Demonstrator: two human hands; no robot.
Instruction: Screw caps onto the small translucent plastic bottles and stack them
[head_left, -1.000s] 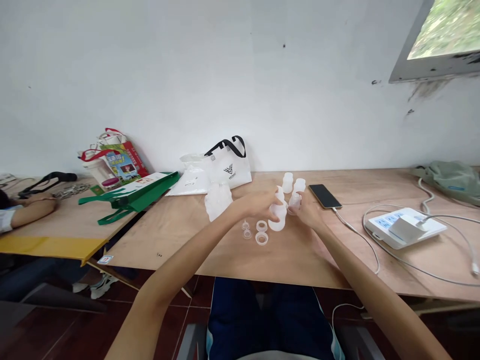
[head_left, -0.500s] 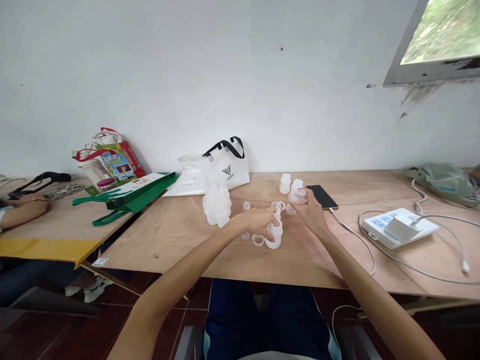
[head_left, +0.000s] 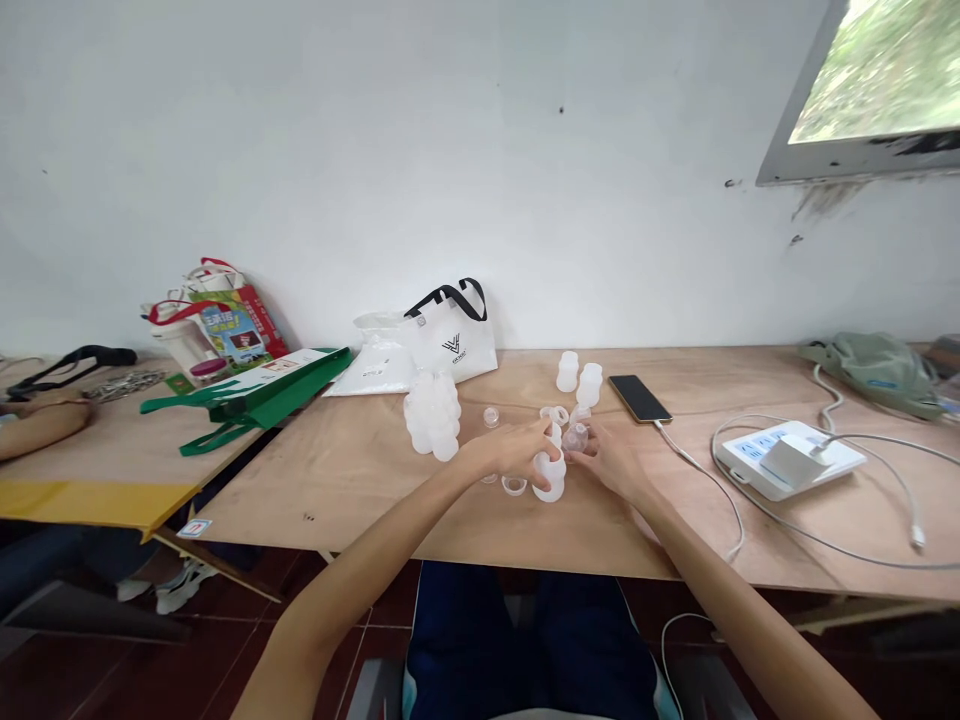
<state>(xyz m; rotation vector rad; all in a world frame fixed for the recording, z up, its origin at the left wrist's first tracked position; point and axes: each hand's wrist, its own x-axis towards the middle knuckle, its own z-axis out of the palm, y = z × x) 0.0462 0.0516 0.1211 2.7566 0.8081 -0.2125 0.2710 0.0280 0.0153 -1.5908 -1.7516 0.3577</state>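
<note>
Left hand (head_left: 523,449) of the seated person grasps one white bottle (head_left: 551,482), with the fingers bent around its upper part, and the bottle is nearly upright below them. Right hand (head_left: 615,458), just beside it, holds a clear domed piece (head_left: 576,438) between thumb and fingers; this piece is very near to the grasped bottle, but I cannot tell whether the two touch.

Under both hands spreads a wide wooden table (head_left: 360,480). Beyond the left hand stands a white tote bag (head_left: 457,345) with black handles. Far to the left of the same hand lies a green bag (head_left: 274,398). Well to the right of the right hand, I see a white power strip (head_left: 750,455). Closer, on the left side of the left hand, is a cluster of white bottles (head_left: 433,415), pressed together. Beyond the right hand, slightly to its right, lies a dark phone (head_left: 640,398). Two more white bottles (head_left: 589,385) stand beyond both hands, near each other. One pale ring (head_left: 514,490) lies on the near side of the left hand, and just beyond its fingertips is another pale ring (head_left: 559,414). Smallest is a clear round piece (head_left: 490,417), beyond the left wrist.
</note>
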